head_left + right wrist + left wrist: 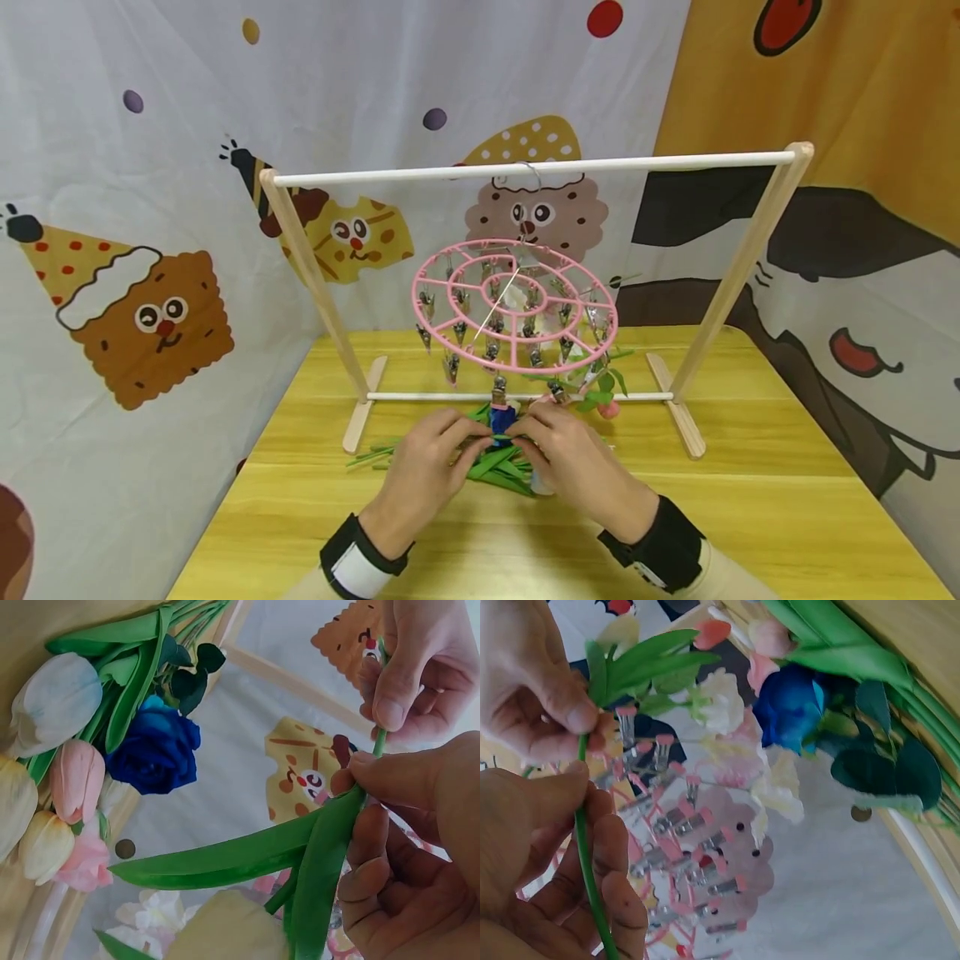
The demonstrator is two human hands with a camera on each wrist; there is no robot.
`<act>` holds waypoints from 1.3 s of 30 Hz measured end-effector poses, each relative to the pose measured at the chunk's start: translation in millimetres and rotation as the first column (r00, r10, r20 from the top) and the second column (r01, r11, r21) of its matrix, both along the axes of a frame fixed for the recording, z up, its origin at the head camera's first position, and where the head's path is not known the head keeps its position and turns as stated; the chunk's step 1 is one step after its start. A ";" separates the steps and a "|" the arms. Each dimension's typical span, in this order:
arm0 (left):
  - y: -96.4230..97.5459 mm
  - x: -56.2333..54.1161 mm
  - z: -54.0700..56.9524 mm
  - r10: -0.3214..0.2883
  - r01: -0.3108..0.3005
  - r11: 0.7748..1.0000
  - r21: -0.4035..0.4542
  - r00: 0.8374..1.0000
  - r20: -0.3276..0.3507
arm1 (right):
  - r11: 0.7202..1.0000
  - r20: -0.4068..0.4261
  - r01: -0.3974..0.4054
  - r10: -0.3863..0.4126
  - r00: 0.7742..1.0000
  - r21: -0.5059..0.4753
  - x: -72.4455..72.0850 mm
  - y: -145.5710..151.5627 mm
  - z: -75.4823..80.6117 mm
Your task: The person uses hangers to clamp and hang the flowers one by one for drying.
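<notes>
The clip hanger [516, 304] hangs from the rack [750, 250], which stands on the table's [787, 517] far half. The flowers [498, 454] lie near of the rack's base, between both hands.

Green flower stem [585, 847], long leaves, pinched betw. both hands.

pink clip hanger [516, 304] — blue rose [156, 750] — green stem [589, 862], yellow table [750, 508].

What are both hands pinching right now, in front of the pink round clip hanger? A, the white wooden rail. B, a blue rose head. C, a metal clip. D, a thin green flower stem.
D: the left hand and right hand both pinch the thin green flower stem, while the blue rose lies apart on the table.
</notes>
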State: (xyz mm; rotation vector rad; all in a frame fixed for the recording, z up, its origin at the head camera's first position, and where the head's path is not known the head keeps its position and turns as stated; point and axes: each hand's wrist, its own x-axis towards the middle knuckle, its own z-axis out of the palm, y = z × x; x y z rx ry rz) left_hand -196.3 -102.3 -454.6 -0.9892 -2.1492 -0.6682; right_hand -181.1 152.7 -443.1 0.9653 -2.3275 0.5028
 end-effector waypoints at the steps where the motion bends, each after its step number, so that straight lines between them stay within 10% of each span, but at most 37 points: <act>1: -2.5 -0.8 0.2 0.005 -0.005 1.000 0.009 1.000 -0.003 | 1.000 0.006 0.006 -0.006 1.000 -0.001 0.0 0.7 0.0; 7: -25.7 -7.6 -0.4 0.064 -0.066 0.992 0.110 0.998 0.021 | 0.999 0.031 0.042 -0.042 0.999 -0.024 -1.3 5.6 1.5; 11: -39.5 -10.8 -7.1 0.042 -0.088 0.965 0.247 0.982 0.185 | 0.998 0.043 0.043 -0.041 0.998 -0.043 -2.6 8.0 2.7; 19: -34.5 -11.3 -18.3 -0.212 -0.079 0.868 0.491 0.834 0.509 | 0.997 0.068 0.044 -0.040 0.997 -0.066 -2.0 7.7 1.8; 26: -10.0 -9.6 -18.4 -0.437 0.058 0.792 0.607 0.749 0.499 | 0.996 0.076 0.036 -0.030 0.997 -0.079 -1.3 4.3 1.1; 39: 4.9 -4.9 -13.6 -0.557 0.150 0.703 0.695 0.725 0.406 | 0.992 0.050 0.003 0.003 0.999 -0.123 2.4 7.4 3.3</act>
